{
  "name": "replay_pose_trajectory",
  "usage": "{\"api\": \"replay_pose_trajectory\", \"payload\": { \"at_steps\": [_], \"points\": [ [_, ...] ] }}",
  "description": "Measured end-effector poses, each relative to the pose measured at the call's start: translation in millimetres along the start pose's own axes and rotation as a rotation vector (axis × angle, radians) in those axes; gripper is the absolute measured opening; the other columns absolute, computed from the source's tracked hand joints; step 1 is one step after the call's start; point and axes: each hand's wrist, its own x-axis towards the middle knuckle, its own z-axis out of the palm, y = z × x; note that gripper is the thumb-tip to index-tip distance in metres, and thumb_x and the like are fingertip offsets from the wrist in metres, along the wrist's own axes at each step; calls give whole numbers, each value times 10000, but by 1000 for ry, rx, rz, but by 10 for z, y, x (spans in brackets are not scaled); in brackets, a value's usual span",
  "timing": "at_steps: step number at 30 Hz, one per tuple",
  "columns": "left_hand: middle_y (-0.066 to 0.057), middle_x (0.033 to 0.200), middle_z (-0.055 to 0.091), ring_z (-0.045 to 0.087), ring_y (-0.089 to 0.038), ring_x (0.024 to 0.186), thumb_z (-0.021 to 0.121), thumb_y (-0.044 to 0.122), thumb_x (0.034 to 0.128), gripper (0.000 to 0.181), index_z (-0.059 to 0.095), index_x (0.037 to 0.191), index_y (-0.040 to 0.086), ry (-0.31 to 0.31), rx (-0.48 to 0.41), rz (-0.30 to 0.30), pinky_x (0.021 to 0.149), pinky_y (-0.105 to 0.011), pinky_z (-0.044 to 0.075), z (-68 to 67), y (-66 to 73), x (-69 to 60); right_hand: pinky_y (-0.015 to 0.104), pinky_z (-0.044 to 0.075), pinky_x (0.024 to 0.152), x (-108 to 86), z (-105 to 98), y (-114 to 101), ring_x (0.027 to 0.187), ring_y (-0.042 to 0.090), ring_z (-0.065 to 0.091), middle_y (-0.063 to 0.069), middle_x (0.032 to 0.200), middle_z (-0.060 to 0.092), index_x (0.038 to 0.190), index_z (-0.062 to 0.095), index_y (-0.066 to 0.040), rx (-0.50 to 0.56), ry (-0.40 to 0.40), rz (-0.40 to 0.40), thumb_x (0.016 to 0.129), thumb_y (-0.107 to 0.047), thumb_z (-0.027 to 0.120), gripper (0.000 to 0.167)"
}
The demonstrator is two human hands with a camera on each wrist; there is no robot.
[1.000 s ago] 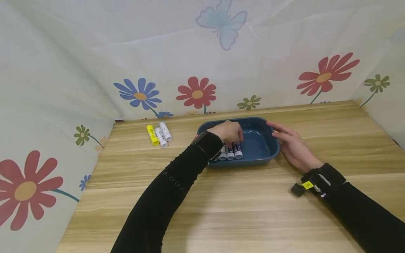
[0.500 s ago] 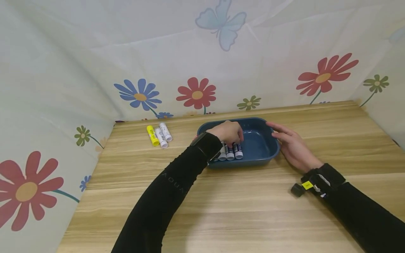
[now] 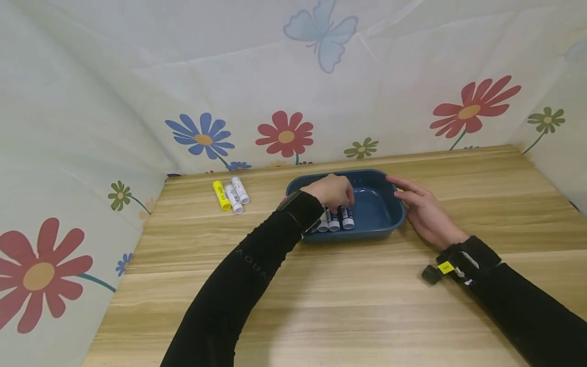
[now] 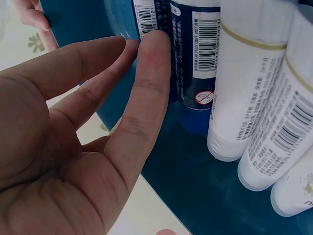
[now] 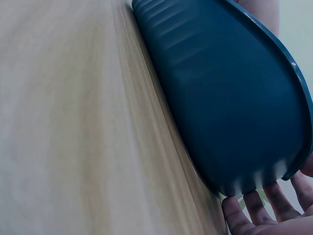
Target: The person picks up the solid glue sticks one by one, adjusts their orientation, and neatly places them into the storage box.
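Observation:
My left hand (image 3: 331, 191) reaches down into a blue tray (image 3: 376, 232), its fingers at the endmost navy glue stick (image 4: 151, 17). In the left wrist view, fingertips lie on both sides of that stick, and one finger covers its lower part. Beside it stand another navy glue stick (image 4: 198, 58) and several white glue sticks (image 4: 244, 98) in a row. My wrist and sleeve hide part of the row in the head view. My right hand (image 3: 426, 214) rests against the tray's right end, fingers extended, fingertips touching the outer wall.
On the wooden table (image 3: 357, 306), left of the tray, lie a yellow glue stick (image 3: 222, 195) and two white glue sticks (image 3: 240, 190). A flower-printed cloth (image 3: 390, 102) hangs along the back and sides.
The endmost navy glue stick has shifted slightly right with my left fingers, opening a small gap from its neighbour. My right hand stays at the tray's end.

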Motion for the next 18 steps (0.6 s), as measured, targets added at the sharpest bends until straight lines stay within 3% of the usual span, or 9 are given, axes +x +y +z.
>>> {"api": "replay_pose_trajectory", "payload": {
  "at_steps": [7,13,18],
  "points": [
    [-64,1136,671,735,-244,890,598,72,1050,220,737,1221,64,-5,-3,15,703,-235,546,-16,-3,6,145,400,1030,9,-9,-8,1529,210,181,21,1661,271,1615,355,-60,-12,1,-2,1110,-197,513,546],
    [-47,1116,671,700,-202,777,597,137,1066,217,722,1232,73,13,-29,39,728,-243,557,-51,-54,2,138,408,1028,14,-6,-12,1525,214,194,31,1666,264,1614,356,-60,-8,5,4,1106,-203,526,555],
    [-82,1155,663,642,-182,775,583,161,1075,244,701,1266,63,26,-82,62,777,-287,568,-116,-114,-76,139,408,1034,2,1,-19,1520,216,198,38,1670,257,1617,351,-60,-11,7,14,1108,-201,520,554]
  ]
}}
